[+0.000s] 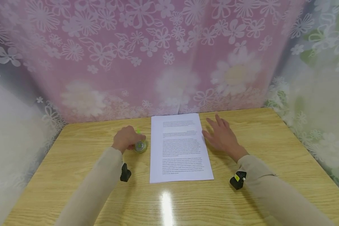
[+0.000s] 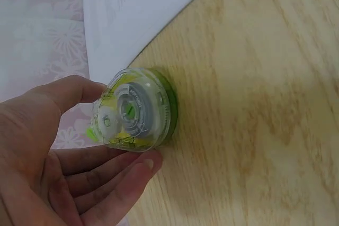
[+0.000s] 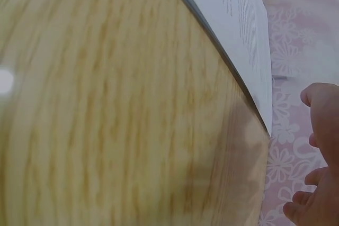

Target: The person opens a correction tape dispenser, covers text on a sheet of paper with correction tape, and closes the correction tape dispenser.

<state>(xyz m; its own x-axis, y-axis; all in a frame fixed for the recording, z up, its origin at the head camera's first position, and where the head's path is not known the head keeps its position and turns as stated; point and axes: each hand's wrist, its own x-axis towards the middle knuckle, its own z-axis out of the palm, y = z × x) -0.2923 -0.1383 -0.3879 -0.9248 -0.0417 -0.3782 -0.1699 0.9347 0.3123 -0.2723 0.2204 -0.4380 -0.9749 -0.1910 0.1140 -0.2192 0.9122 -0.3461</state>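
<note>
A stack of printed paper (image 1: 180, 150) lies on the wooden table, its lines of text facing up. To its left, my left hand (image 1: 127, 138) holds a green and clear correction tape (image 2: 135, 112) between thumb and fingers. Through the clear case, the left wrist view shows a grey and white reel. My right hand (image 1: 221, 135) is at the paper's right edge with fingers spread and nothing in its grasp. Whether its fingertips touch the sheet cannot be made out. The right wrist view catches only part of that hand.
A wood-grain table (image 1: 82, 150) carries everything. Behind it hangs a pink floral curtain (image 1: 164, 56), close to the paper's far edge. Pale flowered curtains (image 1: 316, 103) flank both sides. Each wrist wears a small black camera (image 1: 237, 180).
</note>
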